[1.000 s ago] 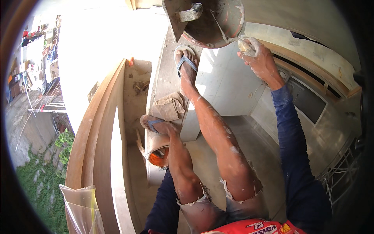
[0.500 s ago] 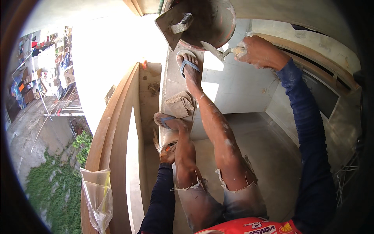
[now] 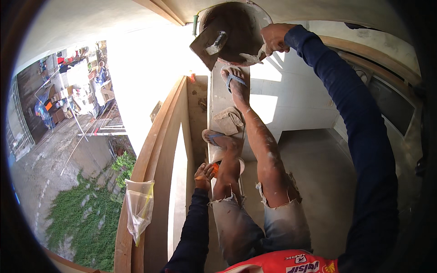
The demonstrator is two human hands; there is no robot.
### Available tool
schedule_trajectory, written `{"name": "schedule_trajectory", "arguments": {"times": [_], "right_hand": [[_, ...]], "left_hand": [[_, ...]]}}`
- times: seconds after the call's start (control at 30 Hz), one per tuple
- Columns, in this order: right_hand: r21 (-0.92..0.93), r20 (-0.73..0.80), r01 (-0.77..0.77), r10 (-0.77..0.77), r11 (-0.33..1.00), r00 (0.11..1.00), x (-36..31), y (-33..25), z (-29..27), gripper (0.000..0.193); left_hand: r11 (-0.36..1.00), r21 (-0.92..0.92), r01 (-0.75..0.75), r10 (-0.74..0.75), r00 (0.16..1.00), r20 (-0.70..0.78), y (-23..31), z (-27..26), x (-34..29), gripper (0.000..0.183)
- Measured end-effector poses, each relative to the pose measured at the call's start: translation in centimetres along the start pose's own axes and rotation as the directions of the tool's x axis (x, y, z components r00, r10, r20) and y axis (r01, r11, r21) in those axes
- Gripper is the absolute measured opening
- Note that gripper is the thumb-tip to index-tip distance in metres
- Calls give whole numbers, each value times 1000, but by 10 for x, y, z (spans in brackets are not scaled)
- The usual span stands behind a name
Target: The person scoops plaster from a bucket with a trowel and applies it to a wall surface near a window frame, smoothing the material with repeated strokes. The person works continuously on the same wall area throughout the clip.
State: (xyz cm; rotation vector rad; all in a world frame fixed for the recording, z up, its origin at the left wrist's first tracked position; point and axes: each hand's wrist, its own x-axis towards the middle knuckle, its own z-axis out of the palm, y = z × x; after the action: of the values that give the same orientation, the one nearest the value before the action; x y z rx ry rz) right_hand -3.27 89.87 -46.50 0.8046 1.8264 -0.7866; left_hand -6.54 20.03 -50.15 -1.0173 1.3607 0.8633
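My right hand (image 3: 276,38) is closed around the handle of a small mortar-caked trowel (image 3: 253,58). The trowel's blade is at the near rim of a large bucket (image 3: 268,16), whose inside is dark. Across the bucket's left side leans a flat plastering trowel (image 3: 203,44) with a pale, crusted handle. Low on the left, my left hand (image 3: 204,172) has its fingers apart with nothing visible in them. It is beside a small pail (image 3: 241,167), mostly hidden behind my left leg, with an orange thing (image 3: 215,169) showing at its edge.
My feet, in blue-strapped sandals, stand on a narrow plank (image 3: 217,98) with a folded brown cloth (image 3: 229,120) on it. A wooden frame (image 3: 150,168) with a hanging plastic bag (image 3: 139,207) borders a drop to grass (image 3: 91,223) on the left. A tiled floor lies below right.
My right hand has moved in to the bucket, bringing the small trowel to its near rim. My left hand's fingers have come away from the small pail. The view has shifted.
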Motion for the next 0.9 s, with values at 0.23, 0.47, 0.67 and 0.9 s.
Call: {"name": "schedule_trajectory", "arguments": {"times": [0.23,0.47,0.67,0.9], "right_hand": [[388,145,-10,-51,922,988,-101,54,-13,38],[922,-71,136,-185,364,980,-251,65,29,27],[926,-362,376,-200,34,911,-341,8,37,35],[121,-905,880,-314,458,288,-388,-90,-41,38]], "left_hand": [[961,14,-276,275,959,62,53,47,-67,59],[954,-130,-270,298,901,315,114,138,-149,51],[668,27,-744,640,592,490,183,240,-283,58],[214,42,-976,888,213,408,249,328,-464,40]]}}
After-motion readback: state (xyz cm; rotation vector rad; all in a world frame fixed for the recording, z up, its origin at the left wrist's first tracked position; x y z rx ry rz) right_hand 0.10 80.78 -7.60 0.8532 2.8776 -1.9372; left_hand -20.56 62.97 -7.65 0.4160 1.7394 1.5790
